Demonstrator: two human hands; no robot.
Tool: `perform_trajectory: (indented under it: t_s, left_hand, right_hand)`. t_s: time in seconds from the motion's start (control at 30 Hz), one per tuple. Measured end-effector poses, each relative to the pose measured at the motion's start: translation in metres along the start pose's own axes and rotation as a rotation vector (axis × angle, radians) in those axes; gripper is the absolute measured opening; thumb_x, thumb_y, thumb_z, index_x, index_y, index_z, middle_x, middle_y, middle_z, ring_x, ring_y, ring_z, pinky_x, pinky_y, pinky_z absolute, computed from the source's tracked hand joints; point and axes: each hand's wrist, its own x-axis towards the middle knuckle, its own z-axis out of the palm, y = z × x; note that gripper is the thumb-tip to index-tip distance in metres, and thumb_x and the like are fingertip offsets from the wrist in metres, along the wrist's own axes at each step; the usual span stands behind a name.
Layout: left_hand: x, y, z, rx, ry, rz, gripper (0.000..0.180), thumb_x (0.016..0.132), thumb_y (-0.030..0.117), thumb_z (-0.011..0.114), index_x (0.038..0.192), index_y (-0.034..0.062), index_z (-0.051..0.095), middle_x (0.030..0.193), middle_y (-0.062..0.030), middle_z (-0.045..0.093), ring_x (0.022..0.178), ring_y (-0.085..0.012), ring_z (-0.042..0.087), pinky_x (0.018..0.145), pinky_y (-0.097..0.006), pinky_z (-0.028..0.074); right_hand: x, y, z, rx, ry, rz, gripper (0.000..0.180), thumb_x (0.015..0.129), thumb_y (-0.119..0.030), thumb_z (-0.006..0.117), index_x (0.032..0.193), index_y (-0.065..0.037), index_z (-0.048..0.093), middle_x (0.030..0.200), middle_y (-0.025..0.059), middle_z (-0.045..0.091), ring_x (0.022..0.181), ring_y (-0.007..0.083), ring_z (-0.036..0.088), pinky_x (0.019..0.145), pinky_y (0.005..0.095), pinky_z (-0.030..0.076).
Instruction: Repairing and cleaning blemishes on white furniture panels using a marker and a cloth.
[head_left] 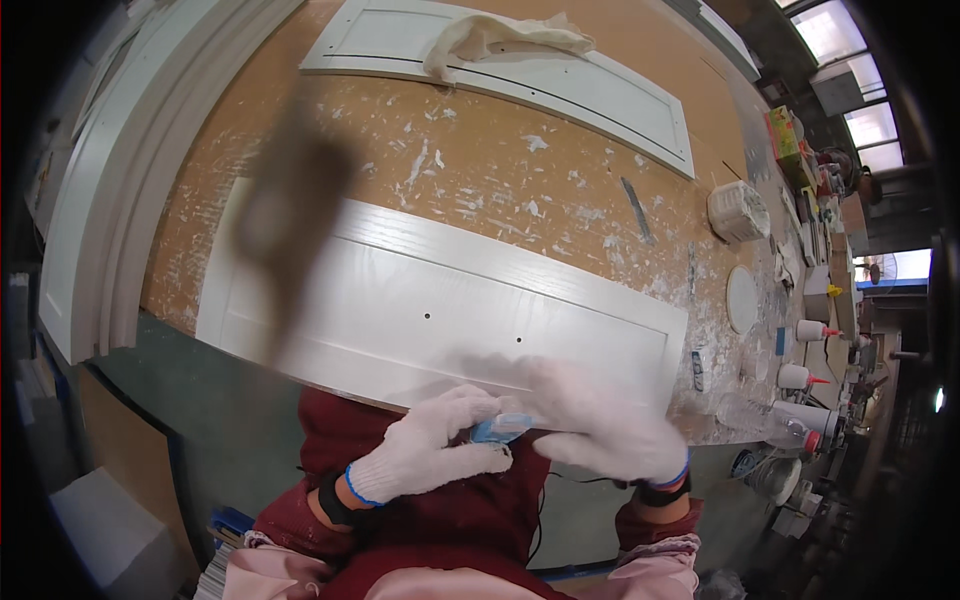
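Observation:
My left hand (430,448), in a white knitted glove with a blue cuff edge, is closed on a small blue and whitish piece (502,428) whose kind I cannot make out. Beside it, my right hand (605,425), gloved the same way, is smeared by motion, so its grip does not show clearly. Both hands are at the near edge of a white cabinet door panel (440,285) with a raised border and two small dark holes. This panel lies flat on the brown, paint-flecked table (480,165).
Farther back lies a second white panel (610,105) with a cream cloth (500,38) on it. A white tub (738,212), a scraper-like strip (636,210), glue bottles (800,377) and a clear plastic bottle (765,422) are at right. White frames (130,180) stand left. A blurred dark shape (295,210) hangs close.

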Motion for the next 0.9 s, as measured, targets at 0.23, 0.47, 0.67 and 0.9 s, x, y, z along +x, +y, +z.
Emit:
perform_trajectory:
  t_s: [0.23,0.47,0.67,0.9]
  left_hand:
    - [0.006,-0.022,-0.015,0.67,0.437,0.628,0.046,0.065,0.009,0.081,0.11,0.0085,0.068,0.105,-0.0084,0.067,0.091,-0.029,0.066,0.076,-0.037,0.054]
    - [0.009,-0.041,-0.032,0.77,0.59,0.755,0.055,0.062,0.013,0.081,0.114,0.0089,0.068,0.103,-0.007,0.066,0.095,-0.0291,0.067,0.082,-0.042,0.056]
    - [0.009,-0.042,-0.035,0.733,0.56,0.804,0.055,0.061,0.015,0.081,0.114,0.0073,0.068,0.104,-0.0073,0.067,0.095,-0.0286,0.067,0.084,-0.044,0.056]
    - [0.001,-0.046,-0.044,0.76,0.585,0.767,0.043,0.066,0.014,0.079,0.107,0.005,0.066,0.103,-0.0106,0.067,0.095,-0.0325,0.067,0.083,-0.042,0.055]
  right_hand:
    - [0.063,0.128,-0.077,-0.737,0.595,0.61,0.052,0.092,-0.039,0.056,0.132,-0.006,0.055,0.123,0.0212,0.061,0.111,0.0377,0.061,0.092,0.0466,0.05]
    - [0.092,0.154,-0.09,-0.624,0.547,0.83,0.038,0.087,-0.039,0.064,0.102,-0.006,0.07,0.104,0.0201,0.069,0.1,0.0381,0.065,0.084,0.047,0.051]
    - [0.092,0.151,-0.096,-0.21,0.586,0.898,0.029,0.083,-0.032,0.071,0.091,-0.004,0.071,0.079,0.0138,0.07,0.077,0.0269,0.068,0.072,0.0365,0.051]
    - [0.073,0.076,-0.038,-0.385,0.603,0.179,0.014,0.084,-0.009,0.069,0.097,-0.004,0.068,0.082,0.0119,0.065,0.075,0.0288,0.064,0.071,0.0363,0.052]
